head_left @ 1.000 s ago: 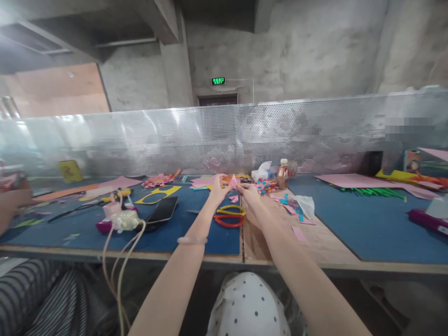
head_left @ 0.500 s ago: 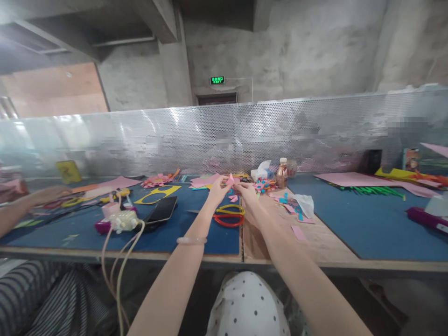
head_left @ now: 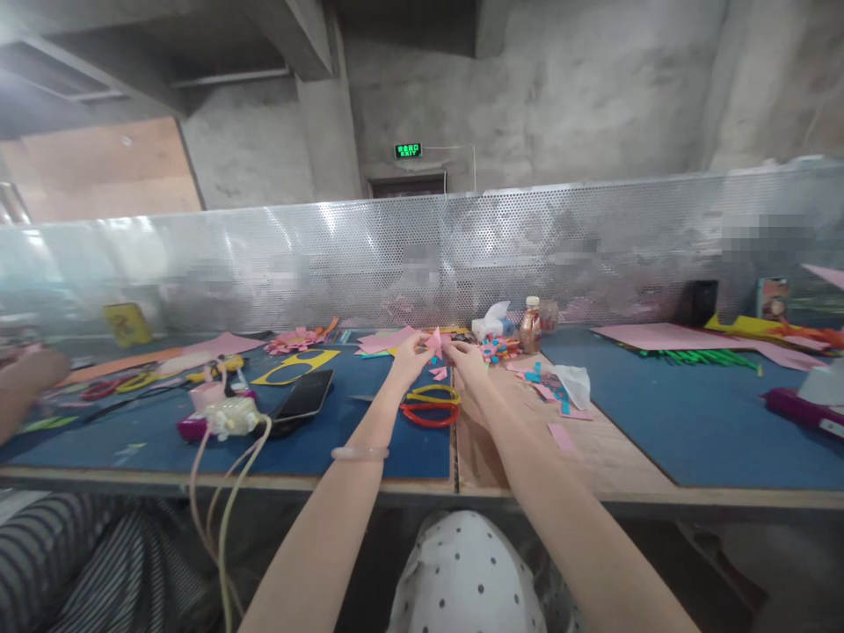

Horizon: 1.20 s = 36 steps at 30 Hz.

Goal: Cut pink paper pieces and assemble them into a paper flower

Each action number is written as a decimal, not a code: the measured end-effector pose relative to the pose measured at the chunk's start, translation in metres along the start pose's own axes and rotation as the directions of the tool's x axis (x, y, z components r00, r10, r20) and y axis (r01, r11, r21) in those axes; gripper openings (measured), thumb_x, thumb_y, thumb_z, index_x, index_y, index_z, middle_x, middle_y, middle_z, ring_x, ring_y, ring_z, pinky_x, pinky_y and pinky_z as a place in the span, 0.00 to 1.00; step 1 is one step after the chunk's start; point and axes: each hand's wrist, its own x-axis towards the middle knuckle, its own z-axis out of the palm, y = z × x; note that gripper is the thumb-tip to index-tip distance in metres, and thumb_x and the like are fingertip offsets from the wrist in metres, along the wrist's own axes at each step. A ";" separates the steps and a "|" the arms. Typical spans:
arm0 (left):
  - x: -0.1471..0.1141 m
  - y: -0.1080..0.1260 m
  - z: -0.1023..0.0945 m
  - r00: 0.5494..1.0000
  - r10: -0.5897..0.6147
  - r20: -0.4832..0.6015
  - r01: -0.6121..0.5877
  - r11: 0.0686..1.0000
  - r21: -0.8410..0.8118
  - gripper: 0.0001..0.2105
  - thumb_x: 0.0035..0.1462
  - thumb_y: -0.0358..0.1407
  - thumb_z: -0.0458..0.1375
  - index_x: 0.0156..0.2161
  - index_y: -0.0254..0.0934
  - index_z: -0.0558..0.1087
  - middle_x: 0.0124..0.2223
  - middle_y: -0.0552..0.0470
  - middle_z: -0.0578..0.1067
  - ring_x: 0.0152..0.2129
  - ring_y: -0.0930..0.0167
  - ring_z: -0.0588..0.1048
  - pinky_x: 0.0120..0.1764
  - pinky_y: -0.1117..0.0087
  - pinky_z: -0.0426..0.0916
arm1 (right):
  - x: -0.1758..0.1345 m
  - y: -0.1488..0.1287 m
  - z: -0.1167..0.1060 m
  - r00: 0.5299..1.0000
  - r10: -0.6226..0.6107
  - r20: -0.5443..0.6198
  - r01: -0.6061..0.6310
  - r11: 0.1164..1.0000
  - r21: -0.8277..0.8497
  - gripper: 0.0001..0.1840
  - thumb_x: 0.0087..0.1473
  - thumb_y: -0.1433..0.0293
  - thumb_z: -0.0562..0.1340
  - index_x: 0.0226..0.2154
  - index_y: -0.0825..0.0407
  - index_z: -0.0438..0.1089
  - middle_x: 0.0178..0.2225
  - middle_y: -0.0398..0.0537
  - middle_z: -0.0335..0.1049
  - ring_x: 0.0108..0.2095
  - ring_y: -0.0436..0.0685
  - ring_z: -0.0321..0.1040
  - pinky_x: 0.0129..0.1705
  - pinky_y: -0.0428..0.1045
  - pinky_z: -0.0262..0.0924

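Between my two hands, above the table's middle, is a small pointed piece of pink paper (head_left: 436,341). My left hand (head_left: 411,355) pinches it from the left side. From the right, the fingers of my right hand (head_left: 465,357) are closed at its edge; the exact grip is too small to make out fully. Below my hands lie scissors with yellow and red handles (head_left: 430,415), partly hidden by my left forearm. Small pink scraps (head_left: 438,374) rest just under my fingers. Beyond my right hand is a heap of coloured paper flowers (head_left: 499,349).
A black phone (head_left: 304,397) and a power strip with cables (head_left: 230,415) lie to the left. A bottle (head_left: 531,327), tissue pack (head_left: 493,323) and crumpled tissue (head_left: 573,387) are on the right. A co-worker's hand (head_left: 32,378) is at far left. Pink sheets (head_left: 673,337) lie at right.
My hands stay almost in place around the pink paper, which stands slightly more upright. The co-worker's hand at far left has drawn back to the left.
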 end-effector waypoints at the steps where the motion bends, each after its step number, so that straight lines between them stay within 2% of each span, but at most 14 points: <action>1: 0.000 0.000 0.000 1.000 0.001 0.001 -0.001 1.000 0.000 0.10 0.43 0.29 0.57 0.35 0.32 0.70 0.34 0.51 0.73 0.27 0.74 0.72 0.26 0.76 0.67 | 0.000 0.000 0.000 1.000 0.008 0.004 -0.008 1.000 0.007 0.09 0.36 0.66 0.61 0.22 0.55 0.71 0.21 0.43 0.68 0.25 0.51 0.65 0.31 0.47 0.63; 15: -0.003 0.005 0.001 1.000 -0.002 0.018 0.002 1.000 -0.018 0.12 0.42 0.31 0.58 0.35 0.32 0.72 0.33 0.49 0.74 0.25 0.73 0.72 0.25 0.74 0.66 | -0.004 -0.006 0.001 0.998 0.063 -0.001 -0.063 0.996 0.057 0.07 0.35 0.67 0.62 0.19 0.55 0.69 0.18 0.41 0.66 0.23 0.48 0.63 0.29 0.45 0.61; 23: -0.006 0.008 0.003 1.000 0.019 0.013 -0.019 1.000 -0.020 0.13 0.41 0.30 0.59 0.37 0.33 0.72 0.36 0.49 0.74 0.30 0.72 0.72 0.34 0.71 0.68 | -0.006 -0.007 0.001 0.997 0.074 -0.010 -0.073 0.992 0.101 0.07 0.35 0.68 0.61 0.18 0.56 0.69 0.17 0.40 0.65 0.22 0.47 0.61 0.28 0.45 0.59; 31: -0.007 0.010 0.003 1.000 -0.011 0.011 0.012 0.999 -0.036 0.11 0.40 0.31 0.61 0.34 0.32 0.73 0.33 0.49 0.75 0.28 0.72 0.73 0.35 0.68 0.68 | -0.005 -0.005 0.002 0.994 0.101 -0.031 -0.094 0.982 0.162 0.07 0.34 0.67 0.62 0.18 0.55 0.68 0.16 0.40 0.64 0.21 0.47 0.61 0.26 0.44 0.59; 36: -0.004 0.007 0.001 1.000 -0.027 0.013 0.027 0.999 -0.046 0.14 0.39 0.32 0.61 0.36 0.32 0.74 0.32 0.49 0.76 0.30 0.70 0.73 0.37 0.67 0.67 | -0.004 -0.002 0.002 0.997 0.074 -0.021 -0.069 0.984 0.165 0.09 0.35 0.65 0.62 0.19 0.56 0.68 0.17 0.41 0.65 0.21 0.47 0.62 0.27 0.45 0.60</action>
